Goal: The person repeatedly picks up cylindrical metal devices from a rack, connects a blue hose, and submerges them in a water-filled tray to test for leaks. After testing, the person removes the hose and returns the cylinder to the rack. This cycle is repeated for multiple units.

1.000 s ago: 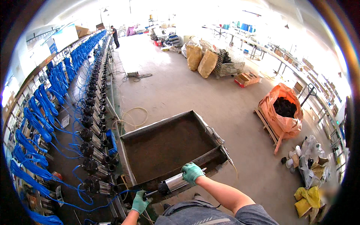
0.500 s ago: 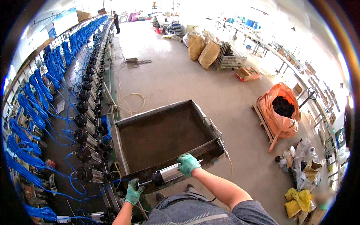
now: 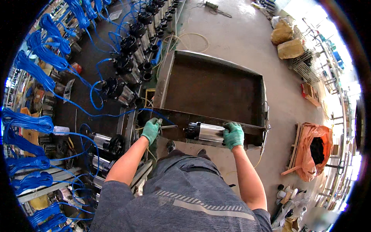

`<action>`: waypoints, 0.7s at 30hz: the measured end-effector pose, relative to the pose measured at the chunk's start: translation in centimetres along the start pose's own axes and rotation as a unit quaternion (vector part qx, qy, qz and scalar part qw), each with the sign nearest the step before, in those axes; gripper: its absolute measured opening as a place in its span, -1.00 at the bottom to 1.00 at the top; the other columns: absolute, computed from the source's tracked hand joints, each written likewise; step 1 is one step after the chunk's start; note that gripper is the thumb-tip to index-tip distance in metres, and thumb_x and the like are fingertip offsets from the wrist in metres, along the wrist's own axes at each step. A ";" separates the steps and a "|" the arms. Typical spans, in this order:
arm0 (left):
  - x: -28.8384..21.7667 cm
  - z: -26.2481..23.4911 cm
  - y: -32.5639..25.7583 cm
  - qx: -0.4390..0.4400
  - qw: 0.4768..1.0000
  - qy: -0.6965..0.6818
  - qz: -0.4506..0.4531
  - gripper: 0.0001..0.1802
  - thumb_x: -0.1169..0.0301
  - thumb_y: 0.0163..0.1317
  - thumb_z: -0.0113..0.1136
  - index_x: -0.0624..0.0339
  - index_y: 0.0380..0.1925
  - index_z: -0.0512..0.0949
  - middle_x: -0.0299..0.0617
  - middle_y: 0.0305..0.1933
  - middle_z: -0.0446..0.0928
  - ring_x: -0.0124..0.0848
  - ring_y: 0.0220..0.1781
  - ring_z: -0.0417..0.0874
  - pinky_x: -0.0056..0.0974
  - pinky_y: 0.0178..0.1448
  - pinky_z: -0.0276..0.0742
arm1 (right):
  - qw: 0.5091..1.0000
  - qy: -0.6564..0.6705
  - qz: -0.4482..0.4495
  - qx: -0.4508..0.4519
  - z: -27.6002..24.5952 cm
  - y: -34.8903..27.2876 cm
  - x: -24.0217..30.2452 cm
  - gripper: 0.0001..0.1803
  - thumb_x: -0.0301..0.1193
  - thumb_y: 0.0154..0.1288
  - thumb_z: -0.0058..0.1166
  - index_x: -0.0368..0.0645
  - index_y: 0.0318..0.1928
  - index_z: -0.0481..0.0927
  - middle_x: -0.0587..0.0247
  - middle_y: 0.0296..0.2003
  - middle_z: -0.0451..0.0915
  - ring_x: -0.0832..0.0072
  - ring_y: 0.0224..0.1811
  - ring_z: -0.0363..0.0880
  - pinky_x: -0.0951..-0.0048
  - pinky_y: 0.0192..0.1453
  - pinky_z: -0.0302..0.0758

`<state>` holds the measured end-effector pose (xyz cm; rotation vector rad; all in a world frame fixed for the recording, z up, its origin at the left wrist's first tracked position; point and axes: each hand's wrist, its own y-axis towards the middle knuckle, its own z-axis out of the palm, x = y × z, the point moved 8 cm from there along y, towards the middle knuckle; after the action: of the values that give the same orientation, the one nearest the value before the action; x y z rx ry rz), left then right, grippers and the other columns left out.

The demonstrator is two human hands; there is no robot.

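A silver pump cylinder [image 3: 210, 132] with a black ribbed end lies on its side over the front trough of a metal tank [image 3: 216, 133]. My right hand [image 3: 234, 135], in a green glove, is closed around the cylinder's right end. Left of the pump, my left hand [image 3: 151, 130] in a matching glove has its fingers bent around the near end of a thin metal rod [image 3: 168, 127]. The rod points toward the pump's black end, with a gap between them. A blue cable [image 3: 127, 113] passes just above my left hand toward the trough.
The brown-bottomed metal tank [image 3: 212, 89] stands ahead. Rows of pumps [image 3: 124, 92] and coiled blue cables [image 3: 40, 77] fill the left side. On the right are an orange sack [image 3: 309, 150] of black parts, brown bags [image 3: 290, 49] and a wire cage [image 3: 307, 65]. A pale hose [image 3: 193, 34] loops on the floor.
The view has tipped downward and turned, so the tank appears higher and farther right. My left hand and the rod have drawn away from the pump's black end. My right hand stays on the pump.
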<state>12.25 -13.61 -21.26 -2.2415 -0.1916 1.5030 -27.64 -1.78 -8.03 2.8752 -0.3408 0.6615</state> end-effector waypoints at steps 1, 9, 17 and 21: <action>-0.3 -1.0 0.3 -0.018 0.994 0.081 0.071 -0.61 0.09 0.50 0.18 0.25 -0.24 0.59 0.02 -0.50 0.56 -0.12 -0.44 0.59 -0.06 -0.27 0.47 | 1.000 -0.002 0.008 0.007 0.0 -0.1 0.1 -0.82 -0.44 0.14 0.16 -0.11 -0.23 0.74 0.06 -0.15 0.71 0.00 0.00 0.61 0.07 0.16 0.55; -5.3 -3.0 3.5 -0.122 0.957 0.176 0.194 -0.67 0.34 0.47 0.21 0.18 0.15 0.52 0.09 -0.14 0.68 0.02 -0.15 0.69 -0.07 0.02 0.59 | 1.000 -0.002 -0.002 0.021 0.5 0.1 -0.6 -0.80 -0.43 0.16 0.14 -0.12 -0.20 0.72 0.05 -0.13 0.69 -0.03 0.02 0.58 0.03 0.15 0.54; -6.6 -5.2 2.4 -0.070 0.929 0.359 0.061 -0.47 0.34 0.38 0.10 0.13 0.35 0.41 0.31 0.05 0.61 0.21 0.06 0.65 0.09 0.16 0.57 | 1.000 -0.014 0.019 0.016 0.1 -0.1 -0.7 -0.80 -0.46 0.13 0.15 -0.13 -0.22 0.73 0.08 -0.13 0.69 0.01 0.02 0.59 0.09 0.17 0.55; -4.0 -5.2 3.4 0.035 0.894 0.447 0.009 -0.32 0.23 0.39 0.11 0.10 0.49 0.26 0.28 0.17 0.59 0.24 0.12 0.63 0.14 0.20 0.55 | 1.000 0.002 0.006 0.028 0.6 0.0 -0.4 -0.80 -0.42 0.17 0.13 -0.13 -0.20 0.70 0.01 -0.12 0.67 -0.07 0.01 0.57 0.00 0.14 0.53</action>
<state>14.97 -19.44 -17.67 -2.6126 0.1686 0.3467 -27.78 -1.87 -8.70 2.9258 -0.3459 0.6891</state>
